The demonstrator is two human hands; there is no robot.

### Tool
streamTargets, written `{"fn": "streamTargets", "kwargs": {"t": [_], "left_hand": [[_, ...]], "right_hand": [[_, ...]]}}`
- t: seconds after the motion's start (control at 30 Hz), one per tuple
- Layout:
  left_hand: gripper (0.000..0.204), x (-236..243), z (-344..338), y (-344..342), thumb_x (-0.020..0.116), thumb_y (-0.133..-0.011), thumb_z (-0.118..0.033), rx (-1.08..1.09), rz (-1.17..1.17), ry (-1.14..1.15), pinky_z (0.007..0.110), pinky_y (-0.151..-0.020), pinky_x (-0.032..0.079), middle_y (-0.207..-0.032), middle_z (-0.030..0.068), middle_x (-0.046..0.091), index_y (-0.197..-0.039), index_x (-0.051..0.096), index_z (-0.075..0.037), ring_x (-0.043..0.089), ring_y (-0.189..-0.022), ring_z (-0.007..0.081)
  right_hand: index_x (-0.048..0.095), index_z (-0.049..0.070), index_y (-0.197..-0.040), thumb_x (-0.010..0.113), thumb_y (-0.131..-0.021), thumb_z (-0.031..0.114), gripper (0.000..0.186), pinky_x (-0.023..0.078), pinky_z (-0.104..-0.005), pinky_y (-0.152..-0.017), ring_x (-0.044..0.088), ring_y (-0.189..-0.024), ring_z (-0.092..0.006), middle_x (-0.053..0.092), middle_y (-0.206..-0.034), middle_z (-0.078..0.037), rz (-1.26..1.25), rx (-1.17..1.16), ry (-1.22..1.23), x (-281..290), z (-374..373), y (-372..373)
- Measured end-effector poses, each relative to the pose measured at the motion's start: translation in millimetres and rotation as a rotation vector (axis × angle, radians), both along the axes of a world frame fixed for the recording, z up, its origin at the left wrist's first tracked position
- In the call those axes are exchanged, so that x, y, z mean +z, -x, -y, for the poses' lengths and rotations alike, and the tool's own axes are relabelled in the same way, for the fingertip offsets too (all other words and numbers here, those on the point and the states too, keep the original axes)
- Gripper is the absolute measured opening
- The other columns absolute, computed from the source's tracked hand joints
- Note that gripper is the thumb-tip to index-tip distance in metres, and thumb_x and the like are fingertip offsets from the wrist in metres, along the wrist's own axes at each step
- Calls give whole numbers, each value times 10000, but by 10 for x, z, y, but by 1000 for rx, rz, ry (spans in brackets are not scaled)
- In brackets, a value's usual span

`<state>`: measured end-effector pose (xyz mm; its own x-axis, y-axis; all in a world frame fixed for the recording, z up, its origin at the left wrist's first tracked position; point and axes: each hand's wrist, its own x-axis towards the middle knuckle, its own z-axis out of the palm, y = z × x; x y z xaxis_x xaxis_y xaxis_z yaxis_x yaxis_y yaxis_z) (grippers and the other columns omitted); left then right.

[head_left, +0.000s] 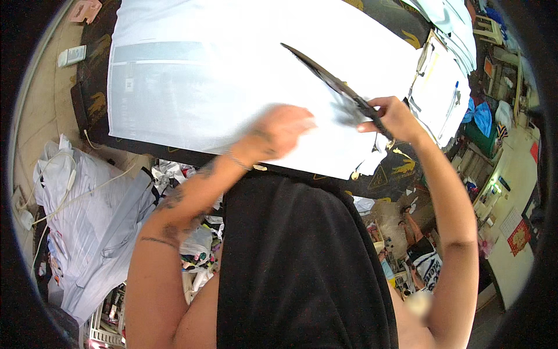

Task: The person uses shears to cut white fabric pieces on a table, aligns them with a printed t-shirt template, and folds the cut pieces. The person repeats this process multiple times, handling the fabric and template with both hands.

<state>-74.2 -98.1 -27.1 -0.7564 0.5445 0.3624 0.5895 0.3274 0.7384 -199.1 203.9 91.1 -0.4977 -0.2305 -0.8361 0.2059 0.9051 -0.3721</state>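
Right hand [395,119]: fingers closed through scissors [334,84], blades parted over white fabric [244,75].
Left hand [279,131]: blurred (grip untellable), pressing fabric flat on worktop [96,99].

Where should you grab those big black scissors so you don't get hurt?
Take the scissors by the handle loops, coming from the person's right side, where the right hand holds them now. The long pointed blades stretch up and left over the white fabric, so that end is sharp. The left hand rests on the fabric, away from the blades.
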Motion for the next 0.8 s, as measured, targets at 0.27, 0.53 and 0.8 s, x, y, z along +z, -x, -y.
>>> {"fn": "streamTargets", "kwargs": {"t": [0.27, 0.53, 0.8], "left_hand": [[435, 96, 3052, 42, 602, -981, -131, 861, -79, 655, 519, -1170, 351, -1432, 165, 594, -1413, 641, -104, 523, -1343, 366], [559, -84, 3408, -137, 583, -1021, -260, 803, 1, 820, 536, -1233, 213, -1606, 136, 439, -1571, 513, -186, 381, -1475, 356], [647, -56, 3440, -99, 671, -939, -298, 803, 20, 745, 592, -1242, 178, -1637, 139, 412, -1559, 527, -184, 333, -1526, 362]], "right_hand": [[669, -35, -1295, 976, -645, 562, 935, 553, -379, -811, 721, -852, -279, 754, -941, -143, -54, 377, 132, 13, 152, 865], [749, 16, -1172, 1019, -586, 505, 809, 533, -368, -749, 702, -770, -244, 695, -786, -85, 14, 361, -11, -115, 668, 941], [762, -12, -1146, 1021, -614, 466, 761, 498, -349, -644, 659, -663, -195, 693, -733, -83, 28, 391, -218, -38, 1326, 1014]]}}
